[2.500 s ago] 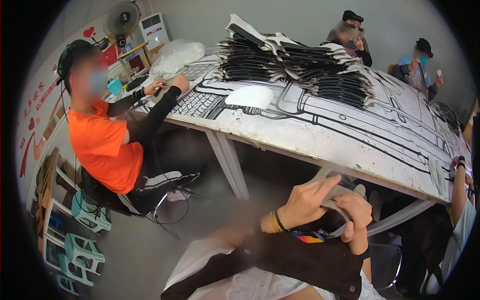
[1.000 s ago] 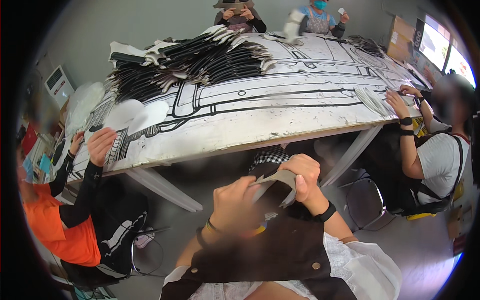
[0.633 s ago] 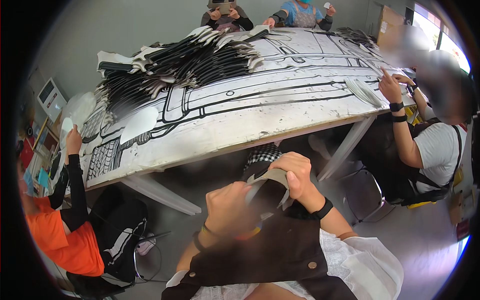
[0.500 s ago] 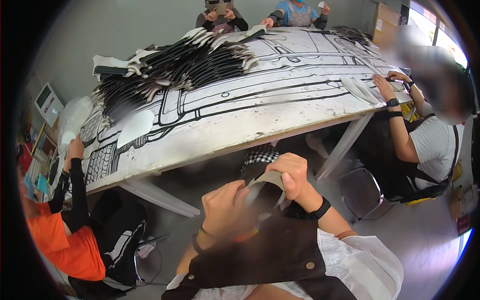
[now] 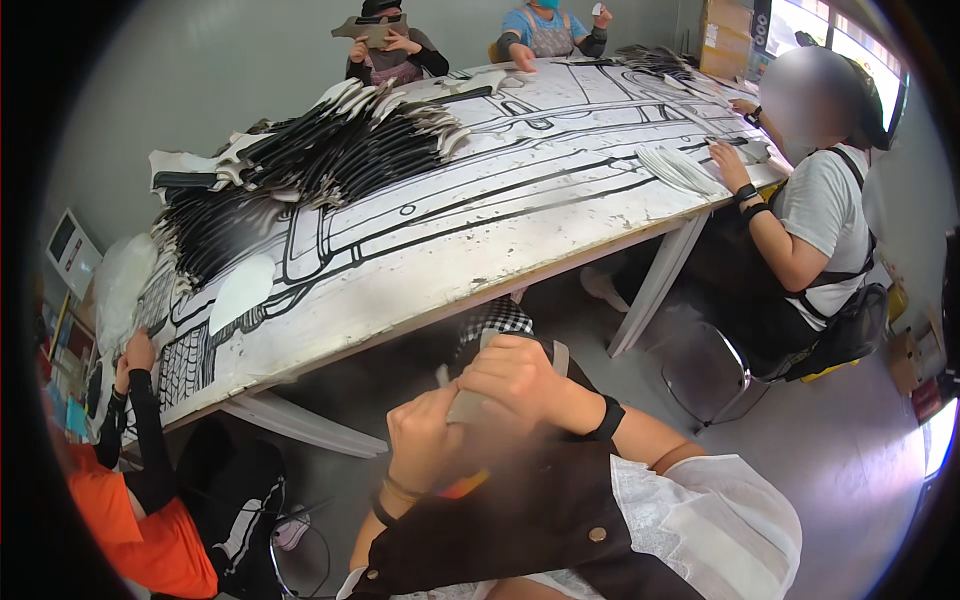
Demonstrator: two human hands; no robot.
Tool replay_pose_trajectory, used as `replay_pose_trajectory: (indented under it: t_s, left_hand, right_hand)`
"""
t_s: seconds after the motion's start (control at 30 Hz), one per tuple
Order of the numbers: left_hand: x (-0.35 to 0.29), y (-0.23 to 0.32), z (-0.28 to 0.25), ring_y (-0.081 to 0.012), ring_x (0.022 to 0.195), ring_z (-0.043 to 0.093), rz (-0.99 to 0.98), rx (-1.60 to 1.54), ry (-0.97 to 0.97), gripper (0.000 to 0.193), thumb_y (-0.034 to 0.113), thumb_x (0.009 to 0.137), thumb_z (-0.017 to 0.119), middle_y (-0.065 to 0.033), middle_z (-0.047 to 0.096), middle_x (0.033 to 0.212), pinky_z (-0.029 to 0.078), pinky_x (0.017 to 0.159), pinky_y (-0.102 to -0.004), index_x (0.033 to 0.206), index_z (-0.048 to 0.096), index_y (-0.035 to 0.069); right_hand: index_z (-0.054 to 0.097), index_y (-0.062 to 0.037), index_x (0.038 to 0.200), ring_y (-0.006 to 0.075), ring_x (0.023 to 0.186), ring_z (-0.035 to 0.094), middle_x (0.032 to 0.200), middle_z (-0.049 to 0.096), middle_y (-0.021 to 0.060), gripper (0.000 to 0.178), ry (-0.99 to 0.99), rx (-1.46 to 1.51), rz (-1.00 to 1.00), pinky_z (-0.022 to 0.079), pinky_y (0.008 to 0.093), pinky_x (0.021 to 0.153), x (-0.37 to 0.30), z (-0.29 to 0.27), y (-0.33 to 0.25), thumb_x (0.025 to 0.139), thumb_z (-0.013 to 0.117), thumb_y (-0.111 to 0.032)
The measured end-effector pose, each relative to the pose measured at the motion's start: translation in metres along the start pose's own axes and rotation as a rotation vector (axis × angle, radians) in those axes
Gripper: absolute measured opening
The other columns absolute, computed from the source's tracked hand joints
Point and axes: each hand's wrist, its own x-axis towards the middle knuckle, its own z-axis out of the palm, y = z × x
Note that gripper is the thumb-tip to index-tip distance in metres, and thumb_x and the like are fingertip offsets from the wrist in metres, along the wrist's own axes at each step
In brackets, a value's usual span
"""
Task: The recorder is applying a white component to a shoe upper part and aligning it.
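Close in front of my body, above my dark apron (image 5: 520, 500), both hands are closed on a bendable grey-beige piece (image 5: 466, 407). My left hand (image 5: 422, 430) grips its left side. From above, my right hand (image 5: 515, 378) wraps over it, knuckles up, beside the left fingers. Most of the piece is covered by my fingers, so its full shape and kind do not show. A pale end of it seems to stick out past my right hand.
A white table (image 5: 480, 270) with black line drawings stands ahead, its edge beyond my hands. Black and cream cut pieces (image 5: 350, 140) are heaped on it, near a white sheet (image 5: 243, 293). Co-workers sit around it; one holds up a grey-brown piece (image 5: 370, 31). A chair (image 5: 705, 375) stands right.
My right hand has moved left and down, closing in on my left hand. The piece, bent in an arch between them before, is now mostly covered. The view has shifted slightly right.
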Motion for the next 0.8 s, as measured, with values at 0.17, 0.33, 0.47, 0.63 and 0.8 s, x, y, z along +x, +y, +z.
replay_pose_trajectory:
  t_s: [0.17,0.33,0.47,0.63,0.8]
  left_hand:
    - [-0.003,-0.006,-0.001,-0.0341,0.066,0.066,-0.014,0.085,0.032,0.027,0.0,0.066,0.062,-0.0162,0.065,0.073,0.052,0.058,-0.0379,0.092,0.067,-0.001]
    - [0.003,0.002,-0.004,-0.034,0.057,0.062,-0.066,-0.068,0.045,0.008,0.002,0.072,0.06,-0.0166,0.059,0.064,0.047,0.051,-0.0387,0.078,0.064,0.0]
    - [0.003,0.002,-0.003,-0.0338,0.053,0.059,-0.028,-0.045,0.03,0.003,0.003,0.074,0.06,-0.0165,0.056,0.061,0.045,0.049,-0.0386,0.073,0.061,0.001]
    - [0.005,0.009,-0.002,-0.0322,0.053,0.061,-0.033,-0.08,-0.02,0.006,0.007,0.076,0.063,-0.0149,0.059,0.063,0.046,0.049,-0.0375,0.075,0.062,0.002]
    - [0.007,0.016,0.0,-0.0294,0.056,0.064,-0.066,-0.044,0.091,0.01,0.006,0.073,0.068,-0.0117,0.065,0.068,0.049,0.052,-0.035,0.083,0.065,0.004]
  right_hand:
    - [0.066,-0.0012,0.103,0.0294,0.071,0.06,0.078,0.061,0.0119,0.037,0.071,0.077,0.07,0.049,0.0387,0.07,0.013,0.003,-0.011,0.082,0.054,-0.029]
    - [0.064,-0.0032,0.097,0.0311,0.068,0.059,0.074,0.058,0.0125,0.03,-0.093,0.058,0.139,0.048,0.0395,0.065,0.014,0.003,-0.016,0.086,0.053,-0.029]
    - [0.059,-0.0054,0.079,0.0301,0.062,0.056,0.067,0.054,0.0107,0.027,-0.081,0.005,0.135,0.045,0.0398,0.058,0.009,0.004,-0.015,0.084,0.052,-0.031]
    - [0.059,-0.0062,0.074,0.0302,0.058,0.056,0.063,0.053,0.0103,0.028,-0.028,-0.015,0.129,0.045,0.0401,0.055,0.0,0.007,-0.009,0.083,0.051,-0.032]
    - [0.06,-0.0058,0.075,0.0306,0.057,0.057,0.062,0.055,0.011,0.028,0.006,0.02,0.16,0.046,0.0406,0.055,0.001,0.007,-0.006,0.084,0.049,-0.031]
